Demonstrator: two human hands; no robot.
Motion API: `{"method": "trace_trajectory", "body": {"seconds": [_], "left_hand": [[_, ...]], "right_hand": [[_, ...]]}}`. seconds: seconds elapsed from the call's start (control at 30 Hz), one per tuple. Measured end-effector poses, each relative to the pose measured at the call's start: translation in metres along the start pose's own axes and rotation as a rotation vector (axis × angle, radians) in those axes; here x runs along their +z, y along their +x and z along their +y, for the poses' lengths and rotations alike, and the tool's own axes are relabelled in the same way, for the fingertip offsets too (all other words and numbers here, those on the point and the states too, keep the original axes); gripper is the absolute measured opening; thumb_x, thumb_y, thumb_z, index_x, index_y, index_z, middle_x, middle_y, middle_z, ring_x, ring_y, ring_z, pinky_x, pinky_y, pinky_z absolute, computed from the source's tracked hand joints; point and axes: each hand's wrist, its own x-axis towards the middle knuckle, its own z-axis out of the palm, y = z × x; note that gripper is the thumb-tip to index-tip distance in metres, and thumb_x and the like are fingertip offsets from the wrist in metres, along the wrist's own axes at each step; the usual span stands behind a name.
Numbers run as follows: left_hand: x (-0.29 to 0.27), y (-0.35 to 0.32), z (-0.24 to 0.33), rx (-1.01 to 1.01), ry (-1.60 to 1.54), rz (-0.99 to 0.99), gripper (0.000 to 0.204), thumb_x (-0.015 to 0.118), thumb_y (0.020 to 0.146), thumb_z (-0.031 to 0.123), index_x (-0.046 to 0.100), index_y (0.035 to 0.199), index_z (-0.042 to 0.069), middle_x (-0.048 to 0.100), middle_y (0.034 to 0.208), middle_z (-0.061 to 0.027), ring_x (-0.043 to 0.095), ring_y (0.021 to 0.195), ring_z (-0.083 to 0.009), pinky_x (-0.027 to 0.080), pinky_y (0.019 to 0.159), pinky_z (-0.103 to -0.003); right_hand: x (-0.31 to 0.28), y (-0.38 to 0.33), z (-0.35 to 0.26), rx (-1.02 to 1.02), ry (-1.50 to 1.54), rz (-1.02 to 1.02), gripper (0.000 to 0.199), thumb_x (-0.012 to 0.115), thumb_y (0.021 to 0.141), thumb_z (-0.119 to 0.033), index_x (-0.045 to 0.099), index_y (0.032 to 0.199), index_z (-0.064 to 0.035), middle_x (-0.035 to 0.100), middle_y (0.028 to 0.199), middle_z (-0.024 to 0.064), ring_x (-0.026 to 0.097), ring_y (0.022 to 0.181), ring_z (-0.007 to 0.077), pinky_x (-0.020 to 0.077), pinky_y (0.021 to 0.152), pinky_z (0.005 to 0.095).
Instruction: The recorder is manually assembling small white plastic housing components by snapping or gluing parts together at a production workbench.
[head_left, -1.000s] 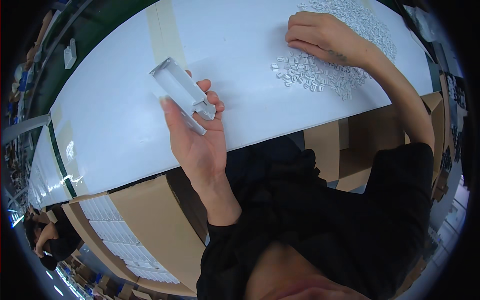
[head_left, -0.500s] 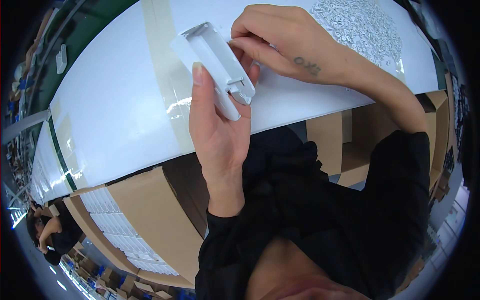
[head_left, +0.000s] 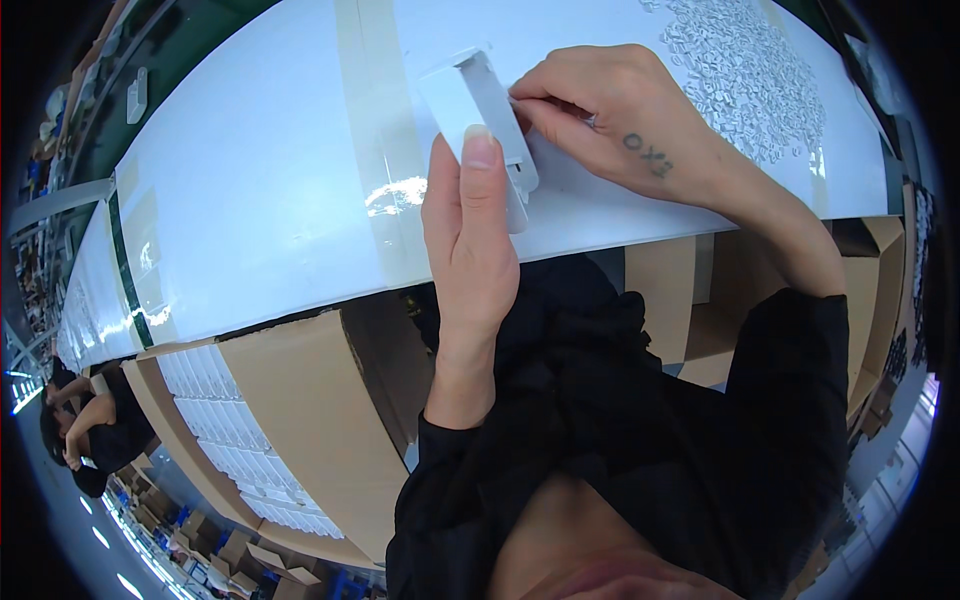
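Note:
A long white plastic housing (head_left: 455,108), hollow along one side, is tilted up above the white table (head_left: 260,180). My left hand (head_left: 472,210) is closed round its lower part, thumb flat on the outer wall. At the housing's right edge is my right hand (head_left: 600,115), thumb and forefinger pinched together. Whatever lies between those fingertips is too small or hidden to name. A bit of something clear shows by the curled fingers. Beyond the right wrist, many small clear plastic pieces (head_left: 745,80) lie spread in a heap on the table.
Below the table edge on the left stands a cardboard box (head_left: 290,390) holding rows of clear-white parts (head_left: 235,430). Another open cardboard box (head_left: 660,290) is under the right forearm. A white part (head_left: 137,95) lies on the green strip at far left. Another person (head_left: 95,420) is at lower left.
The housing has turned so its hollow side faces right, away from view. Both hands have shifted slightly right in the picture; the right fingertips stay at the housing's edge.

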Motion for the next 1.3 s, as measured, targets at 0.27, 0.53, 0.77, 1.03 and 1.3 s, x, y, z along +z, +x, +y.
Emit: {"method": "trace_trajectory", "body": {"seconds": [0.27, 0.53, 0.77, 1.03, 1.3], "left_hand": [[-0.005, -0.005, 0.010, 0.024, 0.187, -0.043, 0.041, 0.041, 0.109, 0.034, 0.056, 0.123, -0.002, 0.055, 0.097, -0.0063, 0.047, 0.087, -0.0139, 0.038, 0.081, -0.026], [-0.015, 0.001, 0.011, -0.046, 0.046, -0.071, 0.039, 0.047, 0.108, 0.032, 0.057, 0.125, -0.002, 0.059, 0.097, -0.0066, 0.052, 0.085, -0.0140, 0.042, 0.079, -0.027], [-0.020, 0.011, 0.017, -0.162, -0.520, -0.007, 0.039, 0.056, 0.104, 0.029, 0.057, 0.129, -0.002, 0.065, 0.109, -0.0132, 0.061, 0.095, -0.0190, 0.048, 0.090, -0.032], [-0.023, 0.011, 0.010, -0.192, -0.536, -0.077, 0.040, 0.062, 0.101, 0.026, 0.057, 0.128, -0.004, 0.064, 0.113, -0.0167, 0.061, 0.098, -0.0217, 0.049, 0.093, -0.035], [-0.032, 0.015, 0.001, -0.216, -0.359, -0.173, 0.046, 0.061, 0.101, 0.032, 0.058, 0.126, -0.007, 0.063, 0.119, -0.0239, 0.062, 0.106, -0.0277, 0.048, 0.097, -0.040]], "right_hand": [[-0.003, -0.001, -0.009, 0.125, 0.075, -0.051, 0.007, 0.069, 0.086, -0.002, 0.072, 0.089, 0.0032, 0.069, 0.076, 0.0076, 0.057, 0.058, 0.0146, 0.0423, 0.054, 0.0254], [0.009, -0.007, -0.015, 0.231, 0.233, 0.007, 0.007, 0.068, 0.089, -0.002, 0.071, 0.092, 0.0028, 0.065, 0.072, 0.0050, 0.053, 0.056, 0.0106, 0.0415, 0.052, 0.0223], [0.025, -0.021, -0.059, 0.600, 0.913, 0.039, 0.010, 0.066, 0.094, -0.005, 0.070, 0.101, 0.0023, 0.061, 0.068, 0.0018, 0.048, 0.051, 0.0052, 0.0393, 0.047, 0.0173], [0.045, -0.032, -0.054, 0.591, 0.987, 0.150, 0.009, 0.066, 0.094, -0.004, 0.069, 0.100, 0.0022, 0.056, 0.061, -0.0012, 0.044, 0.047, 0.0038, 0.0349, 0.044, 0.0162], [0.044, -0.038, -0.051, 0.542, 0.989, 0.136, 0.006, 0.065, 0.092, -0.001, 0.071, 0.092, -0.0008, 0.051, 0.056, -0.0047, 0.043, 0.046, 0.0039, 0.0311, 0.045, 0.0165]]}}
